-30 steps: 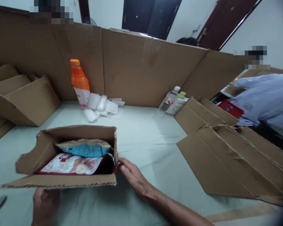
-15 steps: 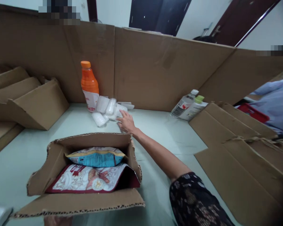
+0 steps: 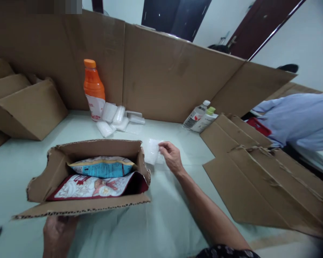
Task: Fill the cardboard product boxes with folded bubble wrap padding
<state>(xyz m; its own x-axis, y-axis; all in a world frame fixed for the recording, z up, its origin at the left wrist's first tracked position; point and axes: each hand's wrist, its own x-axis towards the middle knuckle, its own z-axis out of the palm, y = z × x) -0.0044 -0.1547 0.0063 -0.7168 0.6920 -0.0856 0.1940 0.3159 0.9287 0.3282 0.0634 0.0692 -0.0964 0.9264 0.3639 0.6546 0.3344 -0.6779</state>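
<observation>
My right hand [image 3: 171,157] pinches the edge of a thin, translucent white plastic packet [image 3: 151,151], just right of an open cardboard box [image 3: 104,147]. Under the front flap of that box, my left hand [image 3: 59,229] grips it from below, its fingertips hidden. Inside the box stand a blue-and-yellow food bag [image 3: 103,168] and, in front of it, a dark red and white printed bag [image 3: 91,187]. Several more white plastic packets [image 3: 118,115] lie in a heap behind the box, against an orange-capped bottle of orange drink [image 3: 94,89].
A cardboard wall [image 3: 161,71] runs along the back. Cardboard boxes [image 3: 32,107] stand at left, flattened cardboard [image 3: 247,179] lies at right. A clear bottle [image 3: 195,116] and a green-capped white bottle [image 3: 204,122] lean at the back right. Beyond is a person's light-blue sleeve [image 3: 290,114].
My right hand has come away from the heap, moving right and toward me, with one packet in its fingers. The box appears slightly higher, and more of my left hand shows beneath it.
</observation>
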